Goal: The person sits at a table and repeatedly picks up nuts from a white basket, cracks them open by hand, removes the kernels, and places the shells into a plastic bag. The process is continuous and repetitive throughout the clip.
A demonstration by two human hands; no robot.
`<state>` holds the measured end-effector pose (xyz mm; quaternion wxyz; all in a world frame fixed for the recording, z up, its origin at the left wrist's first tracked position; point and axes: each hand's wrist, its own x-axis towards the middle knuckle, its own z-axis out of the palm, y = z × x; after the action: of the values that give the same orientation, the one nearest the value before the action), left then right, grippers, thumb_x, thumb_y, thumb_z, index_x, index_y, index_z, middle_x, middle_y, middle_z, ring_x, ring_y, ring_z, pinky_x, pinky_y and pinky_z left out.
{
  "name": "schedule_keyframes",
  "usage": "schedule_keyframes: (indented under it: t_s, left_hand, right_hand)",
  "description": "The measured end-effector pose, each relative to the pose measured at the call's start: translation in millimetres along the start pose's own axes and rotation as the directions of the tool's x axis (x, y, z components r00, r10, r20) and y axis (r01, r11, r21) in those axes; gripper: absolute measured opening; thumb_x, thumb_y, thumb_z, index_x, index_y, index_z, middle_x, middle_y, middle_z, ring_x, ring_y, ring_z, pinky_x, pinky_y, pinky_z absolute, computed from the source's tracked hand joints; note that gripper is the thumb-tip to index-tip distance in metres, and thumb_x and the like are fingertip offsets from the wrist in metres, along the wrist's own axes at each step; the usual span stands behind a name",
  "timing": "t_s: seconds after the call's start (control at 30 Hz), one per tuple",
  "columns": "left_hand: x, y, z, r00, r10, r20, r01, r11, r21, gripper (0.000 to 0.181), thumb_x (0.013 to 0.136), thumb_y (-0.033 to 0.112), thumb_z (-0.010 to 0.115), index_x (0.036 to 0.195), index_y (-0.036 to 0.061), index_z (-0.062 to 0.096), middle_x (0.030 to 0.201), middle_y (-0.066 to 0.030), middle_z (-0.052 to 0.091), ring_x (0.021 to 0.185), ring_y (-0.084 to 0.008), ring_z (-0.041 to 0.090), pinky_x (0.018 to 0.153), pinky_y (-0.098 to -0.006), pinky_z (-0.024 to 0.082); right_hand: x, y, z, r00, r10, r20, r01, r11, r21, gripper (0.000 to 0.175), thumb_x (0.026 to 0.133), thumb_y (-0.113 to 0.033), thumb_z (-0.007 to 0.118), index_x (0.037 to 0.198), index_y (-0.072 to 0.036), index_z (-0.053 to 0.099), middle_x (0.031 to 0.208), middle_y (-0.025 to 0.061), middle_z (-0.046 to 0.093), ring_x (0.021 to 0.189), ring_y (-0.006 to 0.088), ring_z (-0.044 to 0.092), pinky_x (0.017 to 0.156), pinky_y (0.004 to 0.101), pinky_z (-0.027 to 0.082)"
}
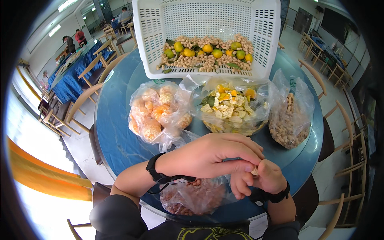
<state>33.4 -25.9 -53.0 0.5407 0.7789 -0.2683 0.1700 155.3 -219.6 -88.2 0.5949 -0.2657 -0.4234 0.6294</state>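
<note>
My left hand [210, 154] reaches across to the right, its thumb and fingers pinching a peanut in its shell [254, 171]. My right hand [261, 180] grips the same peanut from the other side. Below my left wrist lies a clear plastic bag of shelled reddish peanuts [192, 196]. Beyond my hands stand a bag of peeled mandarins [162, 112] at left, a bag of mandarin peels with leaves [229, 105] in the middle and a bag of peanut shells [289, 129] at right. The far basket's unshelled peanuts [195, 63] lie around green-yellow mandarins [217, 53].
The white plastic basket [207, 18] is tipped towards me at the far side of the round blue-covered table [112, 120]. Wooden chairs [345, 120] surround it. Several people are in the far left background, near another table with a blue cover [70, 79].
</note>
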Motion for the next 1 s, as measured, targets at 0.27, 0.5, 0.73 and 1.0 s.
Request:
schedule_keyframes:
  t_s: [0.27, 0.5, 0.73, 1.0]
  left_hand:
    - [-0.7, -0.7, 8.3, 0.995, -0.057, -0.079, 0.046, 0.990, -0.134, 0.024, 0.099, 0.013, 0.068, 0.121, 0.0041, 0.070, 0.125, -0.0141, 0.069, 0.111, -0.0300, 0.068, 0.093, -0.0362, 0.055]
    - [-1.7, -5.6, 11.1, 0.995, 0.001, -0.097, -0.008, 0.997, -0.077, 0.022, 0.099, 0.014, 0.067, 0.119, 0.0037, 0.069, 0.121, -0.0137, 0.069, 0.108, -0.0303, 0.069, 0.091, -0.0369, 0.055]
    - [-2.2, -6.7, 7.0, 0.999, 0.013, -0.051, -0.014, 1.000, -0.025, 0.019, 0.099, 0.007, 0.066, 0.118, 0.0026, 0.069, 0.123, -0.0140, 0.070, 0.109, -0.0319, 0.070, 0.090, -0.0369, 0.056]
    - [-3.8, -8.1, 7.8, 1.000, -0.009, -0.016, 0.007, 0.990, -0.144, 0.039, 0.098, 0.010, 0.070, 0.136, 0.0035, 0.063, 0.136, -0.0183, 0.064, 0.111, -0.0303, 0.070, 0.090, -0.0358, 0.056]
  right_hand:
    - [6.8, 7.1, 0.5, 0.974, -0.146, -0.174, 0.120, 0.981, -0.151, 0.047, 0.102, -0.054, 0.058, 0.084, -0.011, 0.052, 0.060, 0.0065, 0.049, 0.063, 0.0290, 0.062, 0.055, 0.0384, 0.050]
    - [9.5, 10.8, 0.7, 0.974, -0.212, -0.078, 0.205, 0.974, -0.096, 0.048, 0.104, -0.055, 0.052, 0.083, -0.012, 0.053, 0.057, 0.0007, 0.044, 0.051, 0.0236, 0.055, 0.050, 0.0382, 0.049]
    - [4.9, 4.2, -0.1, 0.999, -0.027, -0.037, 0.027, 0.999, 0.020, 0.061, 0.104, -0.062, 0.047, 0.077, -0.008, 0.051, 0.063, 0.0043, 0.051, 0.060, 0.0220, 0.057, 0.064, 0.0382, 0.053]
    - [3.6, 10.9, -1.8, 0.986, -0.128, -0.107, 0.130, 0.992, 0.009, 0.047, 0.105, -0.049, 0.054, 0.083, -0.007, 0.056, 0.076, 0.0031, 0.054, 0.071, 0.0187, 0.057, 0.067, 0.0360, 0.051]
